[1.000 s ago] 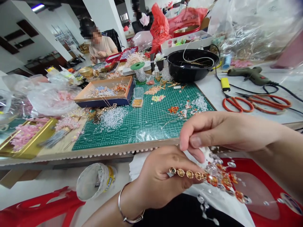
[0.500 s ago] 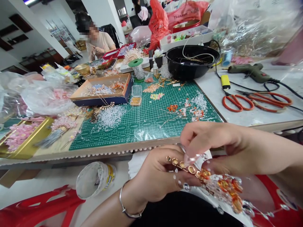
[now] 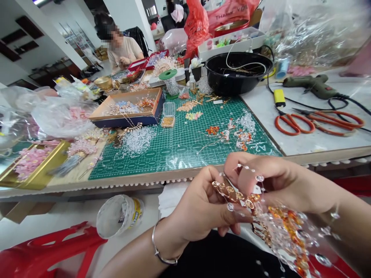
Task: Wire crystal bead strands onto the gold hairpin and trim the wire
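Both my hands hold a gold-linked ornament [image 3: 279,227] with orange stones and strands of transparent crystal beads, low in front of me. My left hand [image 3: 199,204], a silver bangle [image 3: 162,247] on its wrist, pinches the gold links between thumb and fingers. My right hand [image 3: 263,179] sits just beyond it, its fingers closed around crystal strands and gold links. The fingers hide part of the links. Most of the orange stones and crystals hang down to the lower right.
A green cutting mat [image 3: 179,154] with beads and wire pieces lies beyond my hands. Around it are a brown tray [image 3: 127,108], black bowl [image 3: 237,73], glue gun [image 3: 311,85] and orange-handled scissors [image 3: 294,124]. A white tub [image 3: 118,216] sits below the bench edge. A co-worker [image 3: 124,54] sits farther away.
My hands have come closer together, and my right hand now closes over the gold links. The ornament's stones have swung further to the lower right. The view has shifted slightly.
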Available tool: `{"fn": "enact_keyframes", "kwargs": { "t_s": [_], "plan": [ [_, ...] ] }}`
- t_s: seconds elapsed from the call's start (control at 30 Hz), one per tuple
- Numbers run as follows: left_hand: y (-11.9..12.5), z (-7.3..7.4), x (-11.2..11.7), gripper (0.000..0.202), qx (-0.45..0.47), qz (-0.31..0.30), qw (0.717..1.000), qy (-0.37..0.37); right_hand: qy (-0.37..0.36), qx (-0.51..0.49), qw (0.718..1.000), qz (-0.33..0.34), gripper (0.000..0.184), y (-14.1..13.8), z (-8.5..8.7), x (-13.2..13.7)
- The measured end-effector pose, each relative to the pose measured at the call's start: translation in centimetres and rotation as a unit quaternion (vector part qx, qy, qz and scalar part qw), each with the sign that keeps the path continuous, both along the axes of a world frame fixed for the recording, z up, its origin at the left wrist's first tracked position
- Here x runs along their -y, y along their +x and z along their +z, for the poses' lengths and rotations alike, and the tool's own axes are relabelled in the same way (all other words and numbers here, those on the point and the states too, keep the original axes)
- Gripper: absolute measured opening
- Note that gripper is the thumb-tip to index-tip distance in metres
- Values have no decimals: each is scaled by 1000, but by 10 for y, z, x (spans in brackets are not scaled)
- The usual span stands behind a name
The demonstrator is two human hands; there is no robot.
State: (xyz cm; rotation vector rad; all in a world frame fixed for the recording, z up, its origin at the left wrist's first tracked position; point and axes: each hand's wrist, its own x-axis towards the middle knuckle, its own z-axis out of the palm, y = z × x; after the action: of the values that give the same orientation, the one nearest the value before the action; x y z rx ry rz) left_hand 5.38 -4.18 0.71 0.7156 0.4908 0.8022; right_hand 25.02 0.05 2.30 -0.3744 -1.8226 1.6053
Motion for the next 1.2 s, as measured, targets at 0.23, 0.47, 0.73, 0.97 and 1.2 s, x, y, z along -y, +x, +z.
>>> {"fn": "enact_keyframes", "kwargs": {
  "t_s": [0.23, 0.47, 0.73, 0.97, 1.2],
  "plan": [
    [0, 5, -2, 44, -51, -3, 999, -20, -12, -31, 998, -52, 14, -2, -10, 12],
    [-1, 13, -9, 36, -79, -69, 992, -69, -110, 17, 982, -153, 16, 4, -19, 28],
    [-4, 10, -10, 24, -37, -66, 988, -136, -189, 16, 971, -149, 12, 1, -41, 29],
    [-8, 8, -11, 26, -16, -76, 985, -154, -126, 4, 972, -199, 15, 2, -42, 35],
    [-10, 8, -11, 41, -32, -69, 983, -167, -82, 21, 970, -227, 16, 0, -37, 34]
  ]
}}
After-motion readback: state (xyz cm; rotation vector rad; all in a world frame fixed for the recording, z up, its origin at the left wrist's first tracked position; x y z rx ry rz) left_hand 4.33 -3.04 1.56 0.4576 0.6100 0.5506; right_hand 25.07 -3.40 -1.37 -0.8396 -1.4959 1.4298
